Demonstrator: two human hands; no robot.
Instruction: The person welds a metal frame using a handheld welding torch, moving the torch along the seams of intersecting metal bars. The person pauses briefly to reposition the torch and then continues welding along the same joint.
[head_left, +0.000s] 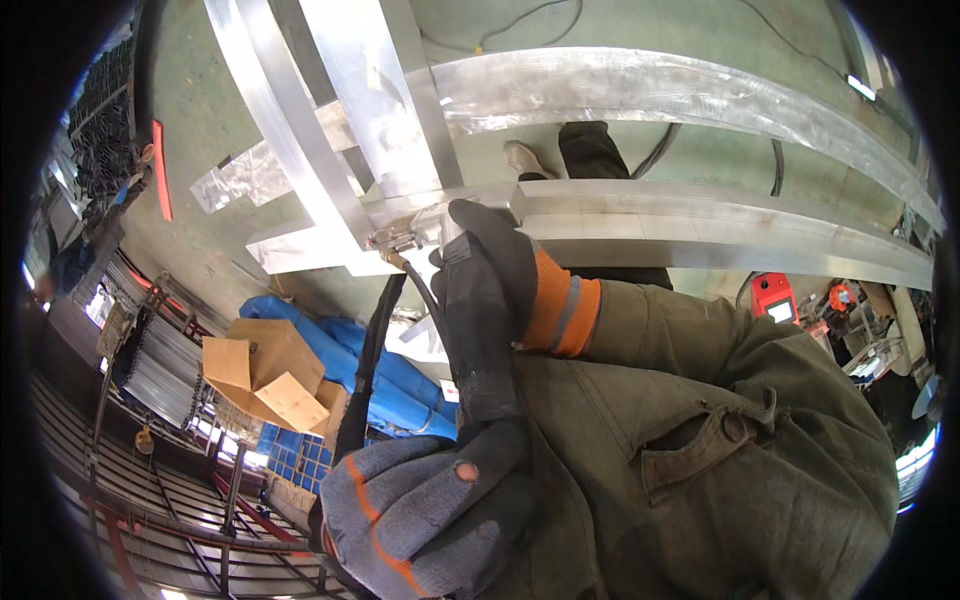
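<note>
My right hand (508,258), in a dark glove with an orange cuff, is wrapped round the front of a long black hand tool (474,335). The tool's silver metal head (430,228) lies close to a joint of metal bars; whether it touches is hard to tell. A thin dark hose (422,287) with a brass-coloured fitting runs along the head. Lower down, my left hand (415,515) is closed round the tool's rear end, in a worn grey glove with an orange stripe and holes in it. A silver metal bar (640,228) runs rightward from the joint.
Wide silver beams (372,95) and a curved-looking bar (640,85) cross ahead. Someone's dark trouser leg (590,150) and shoe show between bars. An open cardboard box (275,365) and blue wrapped bundles (400,395) lie left. A red device (773,297) stands right. Cables cross the green floor.
</note>
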